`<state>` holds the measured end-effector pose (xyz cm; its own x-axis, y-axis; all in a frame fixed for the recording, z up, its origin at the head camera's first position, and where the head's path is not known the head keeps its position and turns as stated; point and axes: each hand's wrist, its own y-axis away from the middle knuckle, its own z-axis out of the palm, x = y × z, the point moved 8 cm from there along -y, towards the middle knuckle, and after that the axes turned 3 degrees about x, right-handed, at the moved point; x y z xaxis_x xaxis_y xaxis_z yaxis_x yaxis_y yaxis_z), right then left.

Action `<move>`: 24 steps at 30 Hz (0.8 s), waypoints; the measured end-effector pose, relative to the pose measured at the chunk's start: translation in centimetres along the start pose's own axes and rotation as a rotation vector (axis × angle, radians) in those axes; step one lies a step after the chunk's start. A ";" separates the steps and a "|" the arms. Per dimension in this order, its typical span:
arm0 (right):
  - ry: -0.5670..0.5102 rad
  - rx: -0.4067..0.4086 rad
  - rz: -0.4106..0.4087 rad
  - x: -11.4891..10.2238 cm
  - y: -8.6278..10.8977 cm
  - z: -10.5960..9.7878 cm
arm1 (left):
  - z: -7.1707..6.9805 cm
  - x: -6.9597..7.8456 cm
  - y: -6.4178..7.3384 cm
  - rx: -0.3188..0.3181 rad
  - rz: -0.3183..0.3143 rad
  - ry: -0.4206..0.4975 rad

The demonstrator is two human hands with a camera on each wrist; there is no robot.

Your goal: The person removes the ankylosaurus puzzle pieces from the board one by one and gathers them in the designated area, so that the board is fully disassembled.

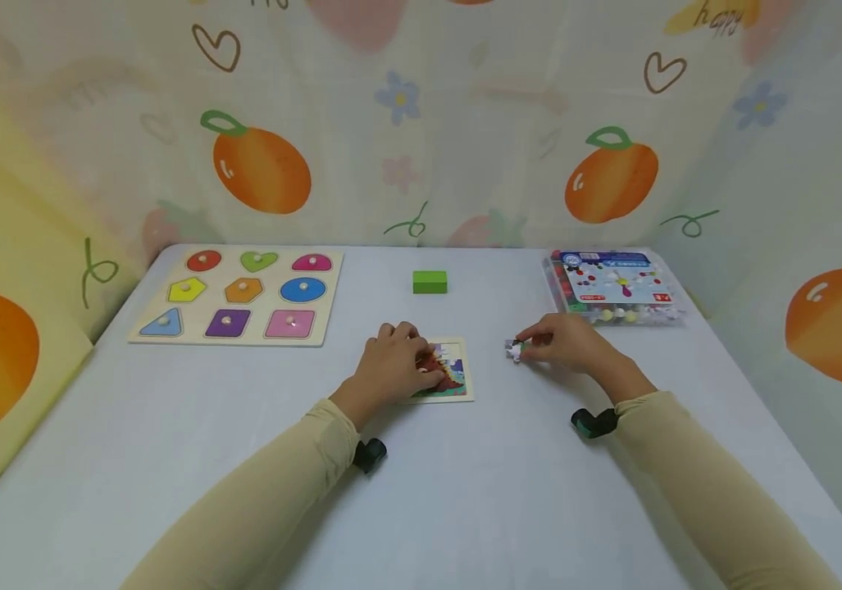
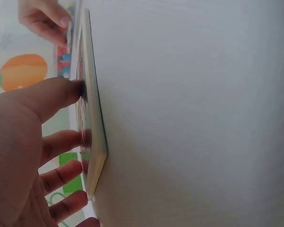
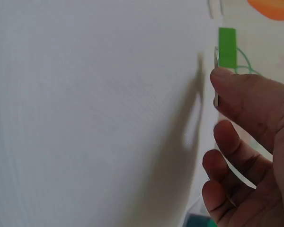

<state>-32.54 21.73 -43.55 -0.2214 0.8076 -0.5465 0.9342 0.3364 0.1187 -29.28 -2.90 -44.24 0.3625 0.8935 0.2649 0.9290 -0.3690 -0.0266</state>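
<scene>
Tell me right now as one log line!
left hand: touching framed jigsaw puzzle | right hand: pinching jigsaw piece above white table

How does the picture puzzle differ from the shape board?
The picture puzzle is smaller than the shape board. The left hand touches the picture puzzle; no hand touches the shape board. The shape board carries nine knobbed shapes, while the picture puzzle shows a picture. Both have pale borders and rest on the table.

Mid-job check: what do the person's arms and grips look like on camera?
The left sleeve and right sleeve are long, plain beige and wrinkled near the cuffs. Each wrist carries a small black device: left device, right device. The left grip and right grip are ungloved. No cables show.
</scene>
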 end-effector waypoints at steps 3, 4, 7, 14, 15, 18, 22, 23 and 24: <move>0.012 -0.017 -0.020 -0.3 -0.5 0.8 | 0.1 -0.2 0.2 -0.001 0.000 0.024; 0.017 -0.024 -0.017 -0.5 -0.6 1.0 | 0.2 -0.2 0.3 -0.001 0.004 0.032; 0.032 -0.035 0.017 -0.6 -0.8 1.3 | 0.2 -0.2 0.5 0.001 0.019 0.051; 0.051 -0.060 0.044 -0.7 -1.0 1.4 | 0.3 -0.3 1.0 0.007 0.027 0.053; 0.053 -0.063 0.039 -0.8 -1.0 1.3 | 0.3 -0.4 1.0 0.009 0.028 0.052; 0.065 -0.072 0.031 -1.0 -1.2 1.3 | 0.4 -0.4 0.9 0.014 0.039 0.049; 0.072 -0.081 0.041 -1.6 -1.3 1.3 | 0.1 -0.6 0.9 0.017 0.051 0.074; 0.071 -0.078 0.036 -2.0 -1.3 1.3 | 0.0 -0.6 1.0 0.016 0.055 0.082; 0.070 -0.074 0.028 -2.6 -1.3 1.3 | -0.2 -0.6 1.0 0.018 0.061 0.098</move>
<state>-32.81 18.59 -43.42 -0.2166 0.8482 -0.4834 0.9177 0.3458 0.1955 -28.59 -3.86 -44.25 0.4106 0.8399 0.3550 0.9068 -0.4168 -0.0627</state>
